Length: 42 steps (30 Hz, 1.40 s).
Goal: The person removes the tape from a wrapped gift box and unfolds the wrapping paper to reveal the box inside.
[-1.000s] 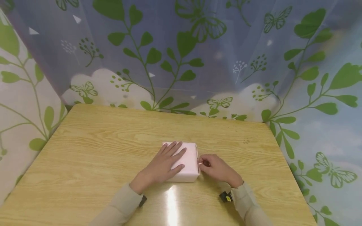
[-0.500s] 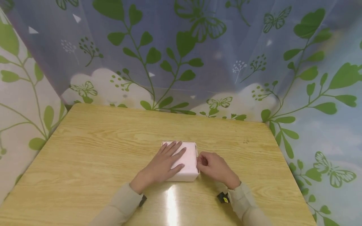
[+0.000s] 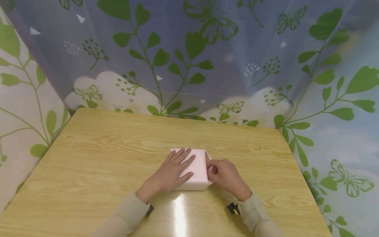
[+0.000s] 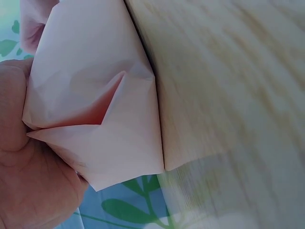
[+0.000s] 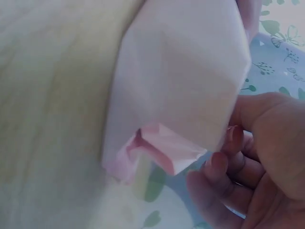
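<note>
A pale pink paper-wrapped box (image 3: 199, 164) rests on the table in front of the person. My left hand (image 3: 168, 172) lies flat on its top with the fingers spread. At the box's right end, my right hand (image 3: 227, 176) pinches the edge of the wrapping paper between thumb and curled fingers. In the right wrist view, the wrapping paper (image 5: 181, 71) stands out at that end, with a crumpled pink fold (image 5: 164, 148) lower down; the thumb is partly hidden behind the paper. The left wrist view shows folded paper (image 4: 128, 124) with a gap at the box's left end.
The wood-grain table (image 3: 112, 148) extends on all sides of the box. A curtain (image 3: 177, 65) with leaves and butterflies hangs along its back and both sides. Black wrist cameras show below the sleeves, one of them a black device (image 3: 234, 208) at the right wrist.
My right hand has shifted slightly at the box's right end, and the paper there now stands further out from the side. The left hand and the box have stayed in place.
</note>
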Motion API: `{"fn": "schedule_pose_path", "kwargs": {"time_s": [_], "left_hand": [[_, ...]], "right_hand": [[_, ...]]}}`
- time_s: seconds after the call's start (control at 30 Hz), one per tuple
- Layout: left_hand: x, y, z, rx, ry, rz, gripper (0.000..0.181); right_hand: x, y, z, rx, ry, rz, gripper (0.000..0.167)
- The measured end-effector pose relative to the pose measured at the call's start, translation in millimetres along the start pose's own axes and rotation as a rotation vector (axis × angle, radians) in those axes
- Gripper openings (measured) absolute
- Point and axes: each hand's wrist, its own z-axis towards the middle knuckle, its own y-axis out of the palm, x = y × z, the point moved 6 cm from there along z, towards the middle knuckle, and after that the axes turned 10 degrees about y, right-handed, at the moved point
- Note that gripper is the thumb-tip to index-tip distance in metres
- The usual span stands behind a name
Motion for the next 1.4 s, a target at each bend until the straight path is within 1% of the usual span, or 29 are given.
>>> {"fn": "schedule_pose_path", "kwargs": {"time_s": [0.07,0.1,0.2,0.27,0.33,0.43,0.57,0.7,0.9,1.0,1.13,1.27,1.4], "left_hand": [[0.7,-0.4,0.0,0.001,0.000,-0.002,0.062],[1.0,-0.8,-0.1,0.000,-0.001,-0.003,0.062],[1.9,-2.3,-0.5,-0.002,-0.006,-0.008,0.062],[2.1,-3.0,-0.7,-0.002,-0.008,-0.010,0.062],[2.3,-3.4,-0.7,-0.002,-0.007,-0.009,0.062],[2.3,-3.7,-0.3,0.005,-0.002,-0.010,0.061],[1.8,-3.1,0.2,0.005,-0.001,-0.008,0.061],[1.2,-1.8,-0.1,0.003,0.002,0.003,0.062],[1.7,-1.5,-0.2,0.012,0.012,0.003,0.062],[2.3,-1.9,0.1,0.018,0.015,-0.001,0.062],[2.7,-2.0,0.4,0.023,0.017,-0.003,0.061],[2.9,-2.7,-0.3,0.013,0.004,-0.007,0.061],[2.5,-2.1,-0.5,0.008,-0.003,-0.007,0.061]], "right_hand": [[-2,-3,-1.1,0.022,0.001,0.011,0.014],[-2,-4,-1.5,0.020,0.002,0.010,0.013],[-4,-5,-2.6,-0.018,0.011,-0.012,0.009],[-4,-5,-3.0,-0.044,0.017,-0.039,0.012],[-6,-5,-3.2,-0.049,0.017,-0.058,0.017],[-9,-7,-3.0,-0.019,0.006,-0.076,0.018],[-9,-8,-2.0,0.054,-0.011,-0.083,0.011],[-5,-11,-1.8,0.111,-0.005,-0.049,0.004],[1,-16,-2.6,0.124,0.022,0.042,0.015],[1,-17,-3.0,0.102,0.034,0.094,0.017],[0,-14,-2.7,0.026,0.035,0.139,0.018],[-2,-8,-2.4,-0.049,0.020,0.211,0.032],[-2,-1,-2.0,-0.092,0.015,0.305,0.048]]}}
